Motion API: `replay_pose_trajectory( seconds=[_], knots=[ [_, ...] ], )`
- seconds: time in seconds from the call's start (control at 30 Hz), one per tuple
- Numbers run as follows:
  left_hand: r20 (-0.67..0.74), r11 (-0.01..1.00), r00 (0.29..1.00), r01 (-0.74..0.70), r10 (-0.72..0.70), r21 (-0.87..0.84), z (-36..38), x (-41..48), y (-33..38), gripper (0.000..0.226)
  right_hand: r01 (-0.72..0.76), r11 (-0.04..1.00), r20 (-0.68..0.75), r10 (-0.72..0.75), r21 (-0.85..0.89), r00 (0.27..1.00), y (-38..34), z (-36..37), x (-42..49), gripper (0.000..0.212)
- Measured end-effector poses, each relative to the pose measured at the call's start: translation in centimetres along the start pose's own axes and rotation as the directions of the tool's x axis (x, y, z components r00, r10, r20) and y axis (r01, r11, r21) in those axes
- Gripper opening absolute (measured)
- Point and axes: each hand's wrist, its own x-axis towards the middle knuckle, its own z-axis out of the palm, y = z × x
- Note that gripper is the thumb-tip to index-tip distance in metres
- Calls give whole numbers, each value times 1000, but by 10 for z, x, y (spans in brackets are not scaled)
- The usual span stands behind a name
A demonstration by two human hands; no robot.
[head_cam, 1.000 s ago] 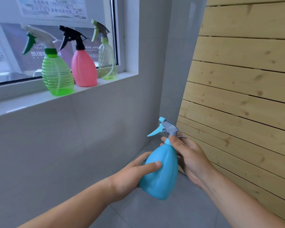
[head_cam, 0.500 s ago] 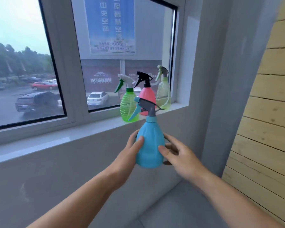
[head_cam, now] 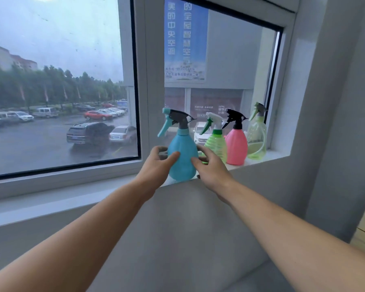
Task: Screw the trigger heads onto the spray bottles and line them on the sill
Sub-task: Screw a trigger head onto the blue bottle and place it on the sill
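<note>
Two bare forearms, left hand (head_cam: 156,165) and right hand (head_cam: 212,170); no sleeves, apparently no rings or watch, though fingers blur.

Grey wall (head_cam: 198,239), big window (head_cam: 61,81), overcast daylight

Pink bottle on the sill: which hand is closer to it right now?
Right. The right hand is on the blue bottle, on the side facing the pink bottle, with the green bottle between. The left hand is on the blue bottle's far side.
</note>
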Motion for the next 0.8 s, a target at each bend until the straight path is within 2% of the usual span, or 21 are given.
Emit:
replay_pose_trajectory(
  seconds=[0.3,0.53,0.8],
  knots=[
    [-49,1000,999,19,-18,16,6,22,-11,48,-52,998,-53,51,-24,997,18,9,22,46],
    [-92,998,996,14,-9,55,7,32,-14,54,-51,998,-46,49,-35,998,26,14,36,52],
    [-99,1000,995,5,-2,27,9,38,-19,54,-44,999,-6,44,-22,999,34,16,41,57]
  ],
)
